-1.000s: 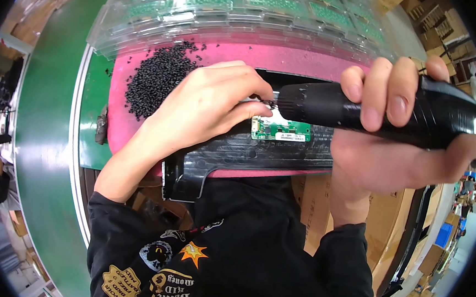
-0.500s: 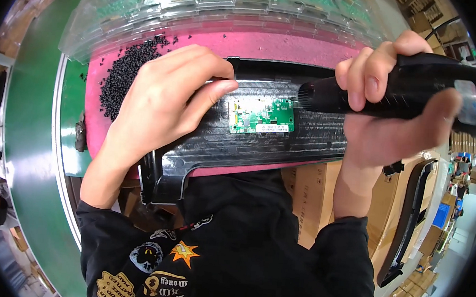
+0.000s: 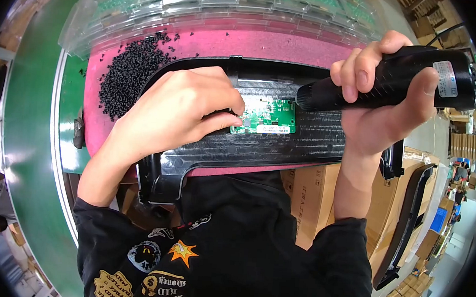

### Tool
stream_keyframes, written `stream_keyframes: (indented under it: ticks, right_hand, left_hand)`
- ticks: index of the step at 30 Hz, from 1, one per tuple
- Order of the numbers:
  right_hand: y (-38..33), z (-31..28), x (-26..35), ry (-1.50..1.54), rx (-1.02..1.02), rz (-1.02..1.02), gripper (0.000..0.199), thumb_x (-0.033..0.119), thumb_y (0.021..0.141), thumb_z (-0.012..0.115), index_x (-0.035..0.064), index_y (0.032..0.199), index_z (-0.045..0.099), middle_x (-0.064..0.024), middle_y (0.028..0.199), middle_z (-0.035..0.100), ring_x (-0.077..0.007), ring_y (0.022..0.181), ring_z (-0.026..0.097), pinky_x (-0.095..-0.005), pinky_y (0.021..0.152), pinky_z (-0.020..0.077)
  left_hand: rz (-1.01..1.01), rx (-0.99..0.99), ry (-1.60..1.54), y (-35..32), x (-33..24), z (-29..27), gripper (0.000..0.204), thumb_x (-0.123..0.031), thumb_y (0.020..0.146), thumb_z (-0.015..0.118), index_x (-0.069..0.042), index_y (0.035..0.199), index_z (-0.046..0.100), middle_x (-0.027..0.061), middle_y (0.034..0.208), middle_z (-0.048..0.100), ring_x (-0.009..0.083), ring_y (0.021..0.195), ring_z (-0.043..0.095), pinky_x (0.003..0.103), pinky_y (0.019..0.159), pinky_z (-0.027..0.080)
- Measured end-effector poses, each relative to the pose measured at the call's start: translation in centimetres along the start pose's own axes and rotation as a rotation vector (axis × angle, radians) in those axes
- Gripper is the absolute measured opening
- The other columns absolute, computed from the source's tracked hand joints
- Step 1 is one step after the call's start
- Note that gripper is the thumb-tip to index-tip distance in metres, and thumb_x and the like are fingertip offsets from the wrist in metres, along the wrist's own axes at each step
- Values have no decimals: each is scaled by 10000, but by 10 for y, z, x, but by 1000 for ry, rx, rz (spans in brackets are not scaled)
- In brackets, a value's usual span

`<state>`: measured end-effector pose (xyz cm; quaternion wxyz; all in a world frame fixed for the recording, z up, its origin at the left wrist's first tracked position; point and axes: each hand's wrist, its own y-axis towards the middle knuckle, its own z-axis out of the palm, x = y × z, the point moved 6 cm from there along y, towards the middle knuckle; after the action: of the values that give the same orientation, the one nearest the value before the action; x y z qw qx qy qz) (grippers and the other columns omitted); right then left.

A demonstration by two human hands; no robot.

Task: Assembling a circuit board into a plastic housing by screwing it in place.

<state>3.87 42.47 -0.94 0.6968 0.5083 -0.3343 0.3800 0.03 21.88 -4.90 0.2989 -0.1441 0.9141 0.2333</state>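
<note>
L hand [image 3: 188,109]: has come in to L end of the green circuit board [image 3: 276,115] since ½ s ago, when it hung just off it. Thumb + index now nearly together at the board's L edge, narrow pinch; can't tell if a small part sits between the tips.

R hand [image 3: 369,122]: wrapped round black power driver [image 3: 403,77], full grip, tool lying nearly flat. Approx. 1 s ago its nose was up by L fingertips; now it's at the board's far R corner, much as ½ s ago. Contact w/ a screw there not visible.

Board: flat in black plastic housing [image 3: 260,147], approx. mid-length, white label strip along near edge. Housing lies across pink mat [image 3: 217,45], overhanging its near edge.

Loose black screws [image 3: 130,77]: heaped at mat's far L corner; clear plastic trays [image 3: 237,7] along far edge.

Judgement: hands now split, one per board end; reads as fastening work at R end, L prob. steadying or feeling the other.
</note>
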Motion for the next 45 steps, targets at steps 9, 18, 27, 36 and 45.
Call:
stream_keyframes:
  ticks: [9,18,27,36,45]
  right_hand:
    - [4,13,-9,-19,167,30,523,572,945,527,54,1018,542,-11,632,492,-107,492,412,-281,528,349]
    - [-1,23,-7,-153,224,13,562,579,917,576,41,1072,534,-1,636,494,-108,494,424,-280,526,346]
    - [-3,51,34,393,376,-18,566,549,840,653,62,1096,522,8,732,543,-107,572,509,-302,642,416]
    - [3,68,33,278,418,-30,604,593,835,634,66,1104,516,15,717,531,-110,563,507,-311,641,432]
    - [5,72,-16,139,280,62,677,713,876,554,60,1048,531,13,637,518,-100,486,455,-275,513,378]
  left_hand:
    - [-108,135,52,-3,5,6,149,-150,786,770,-27,840,707,87,882,750,278,791,716,352,694,562]
    - [-213,218,53,-5,11,6,153,-163,819,760,-21,834,704,96,878,751,291,767,719,351,651,560]
    - [3,-96,-129,-1,1,-8,150,-68,782,786,3,885,703,105,800,710,275,696,696,313,629,556]
    - [24,-117,-94,-1,3,-12,120,-81,809,758,-2,875,696,104,761,694,297,678,681,347,614,531]
    - [-275,-145,231,-6,17,-15,229,-182,919,648,14,799,659,171,678,631,362,663,642,419,617,502]
